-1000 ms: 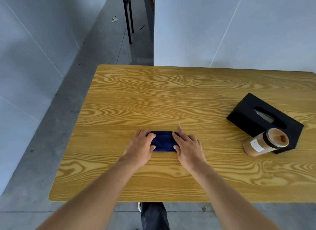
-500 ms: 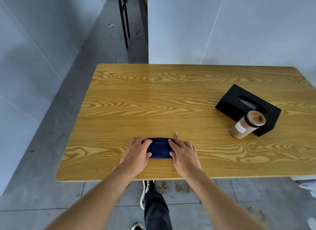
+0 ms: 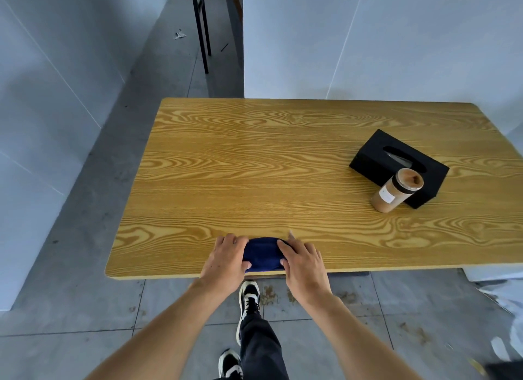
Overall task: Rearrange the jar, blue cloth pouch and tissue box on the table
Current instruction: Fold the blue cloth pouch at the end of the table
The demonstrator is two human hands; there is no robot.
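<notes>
The blue cloth pouch (image 3: 263, 255) lies at the very front edge of the wooden table (image 3: 254, 167). My left hand (image 3: 226, 259) grips its left end and my right hand (image 3: 302, 262) grips its right end, so only the pouch's middle shows. Far to the right stands the black tissue box (image 3: 376, 159), set at an angle. The jar (image 3: 397, 190), filled with brown powder and bearing a white label, stands upright right against the box's front side.
White panel walls rise behind the table and along the left. Black metal legs (image 3: 202, 37) of other furniture stand on the grey floor beyond the table's far left corner. My legs and shoes (image 3: 249, 297) are below the front edge.
Both hands have slid the pouch toward me, from a little inside the table to its front edge. My viewpoint has backed away. The jar and tissue box have stayed put.
</notes>
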